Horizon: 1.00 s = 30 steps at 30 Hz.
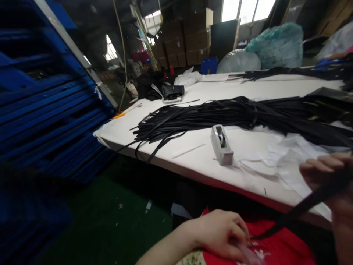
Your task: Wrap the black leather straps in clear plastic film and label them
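A black strap [292, 213] runs slantwise between my two hands, above a red cloth [289, 246] with white marks at my lap. My right hand [325, 169], blurred at the right edge, has its fingers curled round the strap's upper part. Low in the middle, my left hand [223, 232] is closed at the strap's lower end. A pale, see-through strip [249, 254] shows below its fingers, too smeared to name. On the table edge in front stands a grey tape dispenser [221, 145]. Behind it lies a long bundle of black straps [204, 116], tied near its middle.
The white-covered table [190, 162] carries crumpled white sheets [286, 162], a black pouch-like item [173, 92] and an orange-handled tool [119, 115]. Blue stacked panels [49, 114] rise at left. Bulging plastic bags [277, 46] and cartons [184, 40] stand behind. A co-worker's arm [338, 55] shows far right.
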### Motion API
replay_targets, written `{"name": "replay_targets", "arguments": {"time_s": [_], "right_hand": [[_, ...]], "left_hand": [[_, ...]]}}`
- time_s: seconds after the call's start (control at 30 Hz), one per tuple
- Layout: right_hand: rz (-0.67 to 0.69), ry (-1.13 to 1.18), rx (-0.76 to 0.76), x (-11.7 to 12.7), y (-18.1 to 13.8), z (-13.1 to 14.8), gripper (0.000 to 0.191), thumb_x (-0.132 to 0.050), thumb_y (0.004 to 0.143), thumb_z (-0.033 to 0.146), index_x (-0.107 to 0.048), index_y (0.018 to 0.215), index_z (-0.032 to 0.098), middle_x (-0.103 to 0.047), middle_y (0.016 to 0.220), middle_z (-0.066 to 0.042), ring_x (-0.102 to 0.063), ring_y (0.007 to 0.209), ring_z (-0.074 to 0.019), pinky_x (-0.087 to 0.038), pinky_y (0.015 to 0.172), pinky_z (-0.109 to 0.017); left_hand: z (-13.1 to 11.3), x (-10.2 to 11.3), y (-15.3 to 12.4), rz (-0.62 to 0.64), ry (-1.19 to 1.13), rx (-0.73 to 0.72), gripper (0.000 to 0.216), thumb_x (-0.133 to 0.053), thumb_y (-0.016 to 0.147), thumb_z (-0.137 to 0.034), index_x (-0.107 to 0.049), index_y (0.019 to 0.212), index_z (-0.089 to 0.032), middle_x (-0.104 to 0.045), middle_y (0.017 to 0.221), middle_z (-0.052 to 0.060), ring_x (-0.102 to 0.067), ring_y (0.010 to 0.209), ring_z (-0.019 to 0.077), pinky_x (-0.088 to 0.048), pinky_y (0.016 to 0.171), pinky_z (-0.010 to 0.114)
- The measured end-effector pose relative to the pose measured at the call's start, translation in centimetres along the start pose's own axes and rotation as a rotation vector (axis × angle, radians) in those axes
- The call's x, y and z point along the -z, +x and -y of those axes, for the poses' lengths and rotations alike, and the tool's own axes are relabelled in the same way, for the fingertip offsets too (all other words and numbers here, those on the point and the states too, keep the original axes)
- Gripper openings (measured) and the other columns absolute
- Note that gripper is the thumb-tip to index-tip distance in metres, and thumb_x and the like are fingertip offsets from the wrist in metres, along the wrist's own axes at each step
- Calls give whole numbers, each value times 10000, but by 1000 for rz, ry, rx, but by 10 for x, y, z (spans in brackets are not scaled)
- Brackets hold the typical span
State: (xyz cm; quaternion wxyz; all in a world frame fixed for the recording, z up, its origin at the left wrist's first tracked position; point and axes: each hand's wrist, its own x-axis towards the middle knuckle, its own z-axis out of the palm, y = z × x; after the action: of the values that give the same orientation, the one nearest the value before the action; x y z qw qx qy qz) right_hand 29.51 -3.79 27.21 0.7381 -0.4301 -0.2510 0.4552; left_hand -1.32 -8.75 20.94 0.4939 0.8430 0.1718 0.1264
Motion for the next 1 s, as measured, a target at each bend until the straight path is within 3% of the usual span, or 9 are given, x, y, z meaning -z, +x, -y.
{"name": "replay_targets", "arguments": {"time_s": [0.07,0.17,0.27,0.4,0.53,0.67,0.73,0.8,1.0], "right_hand": [[-77,185,-20,-6,11,13,324,-461,981,283,-610,697,236,-454,582,31,-449,485,-71,-457,581,-304],[-88,225,-74,-6,22,13,382,-361,1031,261,-602,740,202,-445,556,55,-449,461,-45,-447,574,-242],[-175,253,-115,10,40,8,458,-261,1044,206,-584,720,184,-488,554,56,-453,436,-17,-446,595,-203],[-298,221,-133,32,53,-3,578,-174,1042,341,-640,757,154,-699,886,-93,-658,688,-72,-519,747,-233],[-97,-30,-402,18,5,-46,384,-571,882,510,-702,915,150,-665,1229,-190,-620,1173,-255,-496,1013,-357],[358,-104,-687,-12,-74,-89,395,-725,788,462,-716,1073,188,-699,1221,-126,-603,1207,-284,-446,1081,-430],[515,-201,-714,-20,-94,-97,380,-707,817,479,-733,1050,180,-720,1178,-124,-641,1141,-291,-470,1047,-446],[517,-292,-659,-20,-94,-98,381,-681,836,518,-742,990,174,-752,1086,-119,-686,1045,-279,-525,970,-422],[212,-345,-444,1,-52,-81,436,-710,743,642,-713,832,215,-778,799,-87,-747,808,-276,-629,679,-352]], "left_hand": [[6,-11,7,-19,-130,48,218,-801,727,-376,-705,731,-181,-683,1151,64,-645,1063,202,-481,872,232],[17,-20,17,88,-360,56,314,-808,691,-478,-711,715,-181,-651,1239,76,-617,1130,233,-466,929,274],[26,-22,19,174,-509,143,377,-791,684,-539,-738,748,-171,-711,1019,71,-656,970,214,-485,862,278],[28,-15,13,34,-604,288,433,-797,670,-547,-739,798,-138,-659,800,39,-598,718,141,-474,682,243],[20,-4,14,-100,-686,213,415,-810,669,-517,-695,704,-120,-631,735,43,-573,676,132,-463,664,248],[14,4,21,-179,-661,173,369,-818,675,-481,-684,672,-138,-618,740,42,-582,707,141,-474,709,260],[13,8,20,-208,-635,162,343,-819,679,-470,-693,689,-152,-639,821,61,-615,844,179,-480,815,281],[15,13,14,-210,-600,174,339,-814,686,-470,-693,701,-154,-647,857,65,-617,894,192,-475,858,291],[34,27,-20,-227,-527,316,389,-801,697,-475,-666,744,-113,-621,770,34,-561,720,135,-453,702,245]]}}
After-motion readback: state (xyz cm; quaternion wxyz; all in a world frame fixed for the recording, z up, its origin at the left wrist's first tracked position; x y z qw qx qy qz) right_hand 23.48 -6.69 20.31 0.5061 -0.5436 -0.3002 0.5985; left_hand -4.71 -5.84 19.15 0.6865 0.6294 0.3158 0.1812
